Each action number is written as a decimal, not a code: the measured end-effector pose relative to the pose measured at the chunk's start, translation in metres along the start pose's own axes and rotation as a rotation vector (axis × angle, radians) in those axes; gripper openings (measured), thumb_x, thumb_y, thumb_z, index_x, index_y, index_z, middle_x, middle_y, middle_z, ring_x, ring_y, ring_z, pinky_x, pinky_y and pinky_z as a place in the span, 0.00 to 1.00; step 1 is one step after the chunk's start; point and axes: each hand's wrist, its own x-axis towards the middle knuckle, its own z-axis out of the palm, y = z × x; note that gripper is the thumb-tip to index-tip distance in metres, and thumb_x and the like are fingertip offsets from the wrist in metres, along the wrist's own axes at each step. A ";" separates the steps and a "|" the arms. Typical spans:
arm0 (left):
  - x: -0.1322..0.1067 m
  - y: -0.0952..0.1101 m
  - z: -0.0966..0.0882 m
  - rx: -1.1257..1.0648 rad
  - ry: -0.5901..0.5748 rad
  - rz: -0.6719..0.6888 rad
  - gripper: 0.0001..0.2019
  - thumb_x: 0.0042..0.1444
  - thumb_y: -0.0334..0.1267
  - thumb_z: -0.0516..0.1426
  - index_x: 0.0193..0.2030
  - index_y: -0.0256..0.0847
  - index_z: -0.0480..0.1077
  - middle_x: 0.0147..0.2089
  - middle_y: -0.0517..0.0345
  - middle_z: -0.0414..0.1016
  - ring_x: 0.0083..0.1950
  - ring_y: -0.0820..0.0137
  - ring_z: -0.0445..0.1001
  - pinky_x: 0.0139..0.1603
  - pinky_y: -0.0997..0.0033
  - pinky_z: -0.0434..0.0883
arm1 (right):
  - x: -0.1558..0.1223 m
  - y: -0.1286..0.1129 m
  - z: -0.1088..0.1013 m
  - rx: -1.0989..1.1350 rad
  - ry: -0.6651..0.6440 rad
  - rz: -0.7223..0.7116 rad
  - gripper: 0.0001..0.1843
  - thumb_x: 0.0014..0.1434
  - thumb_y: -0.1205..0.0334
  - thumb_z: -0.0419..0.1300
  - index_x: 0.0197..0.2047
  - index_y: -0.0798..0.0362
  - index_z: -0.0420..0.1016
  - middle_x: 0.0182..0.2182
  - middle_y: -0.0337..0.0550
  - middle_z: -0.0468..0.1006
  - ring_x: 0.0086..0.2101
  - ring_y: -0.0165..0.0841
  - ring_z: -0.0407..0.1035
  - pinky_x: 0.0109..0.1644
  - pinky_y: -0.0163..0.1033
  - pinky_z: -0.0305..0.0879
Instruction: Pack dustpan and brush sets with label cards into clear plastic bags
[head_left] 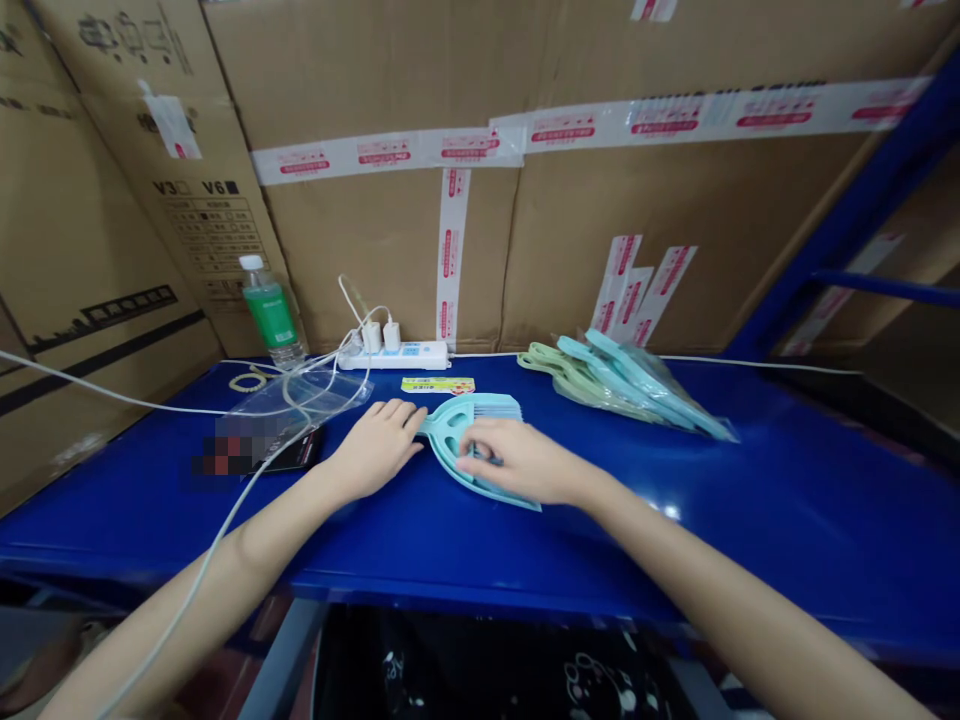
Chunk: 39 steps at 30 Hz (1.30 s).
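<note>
Turquoise dustpan point(440, 428) is lying on the blue table point(750, 500), just this side of the power strip point(416, 354). Apart from each other, the left hand point(384, 446) is covering its handle and the right hand point(521, 462) is curling over its pan; I can't tell how firmly either is gripping.

soft, fairly even light leaves a small white glare on the blue tabletop point(750, 530); the space below is dim, the right hand point(525, 460) slightly blurred, the edges visibly stretched.
</note>
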 end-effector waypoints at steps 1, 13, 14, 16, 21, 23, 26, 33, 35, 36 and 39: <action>0.001 0.000 0.004 -0.026 0.002 0.006 0.15 0.63 0.38 0.47 0.53 0.37 0.65 0.47 0.48 0.71 0.48 0.62 0.69 0.47 0.63 0.66 | 0.000 -0.005 0.006 -0.054 0.007 0.020 0.12 0.57 0.53 0.57 0.34 0.54 0.71 0.31 0.42 0.72 0.30 0.31 0.64 0.33 0.36 0.56; 0.016 0.000 0.010 -0.494 0.231 0.094 0.11 0.62 0.38 0.50 0.50 0.38 0.65 0.44 0.51 0.68 0.46 0.63 0.68 0.48 0.60 0.69 | -0.005 -0.021 -0.003 -0.284 0.068 0.231 0.09 0.52 0.57 0.61 0.30 0.53 0.69 0.31 0.40 0.68 0.27 0.29 0.59 0.27 0.34 0.42; 0.019 0.001 0.008 -0.500 0.256 0.099 0.12 0.62 0.38 0.50 0.50 0.38 0.64 0.45 0.50 0.68 0.47 0.63 0.68 0.49 0.59 0.69 | -0.007 -0.022 -0.005 -0.308 0.087 0.236 0.09 0.52 0.56 0.61 0.30 0.53 0.69 0.31 0.41 0.68 0.27 0.29 0.59 0.27 0.34 0.41; 0.027 0.004 0.004 -0.508 0.278 0.120 0.13 0.62 0.38 0.51 0.52 0.38 0.63 0.47 0.50 0.67 0.48 0.63 0.68 0.49 0.58 0.69 | -0.013 -0.021 -0.008 -0.346 0.129 0.253 0.09 0.53 0.55 0.61 0.30 0.53 0.70 0.31 0.41 0.68 0.26 0.29 0.59 0.27 0.34 0.40; 0.056 0.016 -0.009 -0.502 0.186 0.201 0.13 0.59 0.38 0.54 0.50 0.38 0.66 0.44 0.51 0.68 0.46 0.64 0.68 0.47 0.62 0.68 | -0.031 -0.009 -0.011 -0.367 0.202 0.318 0.12 0.53 0.54 0.60 0.26 0.52 0.66 0.27 0.38 0.67 0.23 0.27 0.57 0.26 0.33 0.43; 0.067 0.021 -0.014 -0.503 0.120 0.236 0.13 0.58 0.39 0.56 0.48 0.35 0.68 0.41 0.52 0.68 0.44 0.64 0.68 0.46 0.64 0.68 | -0.037 -0.003 -0.011 -0.361 0.227 0.343 0.13 0.53 0.54 0.60 0.24 0.52 0.63 0.26 0.37 0.67 0.23 0.28 0.57 0.26 0.33 0.43; 0.078 0.023 -0.020 -0.522 0.058 0.278 0.13 0.57 0.39 0.58 0.47 0.35 0.69 0.39 0.53 0.69 0.41 0.66 0.69 0.43 0.67 0.68 | -0.042 0.002 -0.010 -0.331 0.259 0.364 0.16 0.52 0.52 0.60 0.22 0.51 0.61 0.24 0.37 0.67 0.24 0.29 0.58 0.26 0.34 0.44; 0.087 0.012 -0.018 -0.568 -0.030 0.349 0.11 0.51 0.37 0.62 0.41 0.38 0.73 0.34 0.58 0.69 0.35 0.70 0.69 0.38 0.72 0.65 | -0.036 0.001 -0.008 -0.224 0.256 0.362 0.18 0.55 0.51 0.54 0.19 0.51 0.59 0.22 0.38 0.68 0.24 0.31 0.61 0.26 0.35 0.46; 0.087 0.009 -0.015 -0.576 -0.038 0.352 0.10 0.50 0.37 0.62 0.40 0.39 0.74 0.33 0.60 0.68 0.33 0.71 0.68 0.36 0.73 0.64 | -0.033 0.001 -0.006 -0.228 0.250 0.374 0.17 0.55 0.54 0.54 0.19 0.51 0.60 0.23 0.38 0.69 0.24 0.31 0.61 0.26 0.35 0.44; 0.087 0.008 -0.013 -0.580 -0.038 0.351 0.10 0.50 0.37 0.62 0.40 0.39 0.74 0.32 0.60 0.68 0.32 0.71 0.67 0.35 0.73 0.63 | -0.032 0.002 -0.006 -0.237 0.248 0.379 0.16 0.54 0.55 0.55 0.19 0.51 0.60 0.23 0.38 0.69 0.24 0.31 0.61 0.26 0.35 0.44; 0.088 0.007 -0.010 -0.595 -0.021 0.345 0.11 0.49 0.38 0.63 0.40 0.38 0.74 0.33 0.60 0.68 0.32 0.71 0.67 0.35 0.73 0.63 | -0.030 0.002 -0.004 -0.258 0.255 0.384 0.14 0.52 0.56 0.56 0.19 0.51 0.61 0.24 0.39 0.70 0.23 0.30 0.60 0.26 0.36 0.43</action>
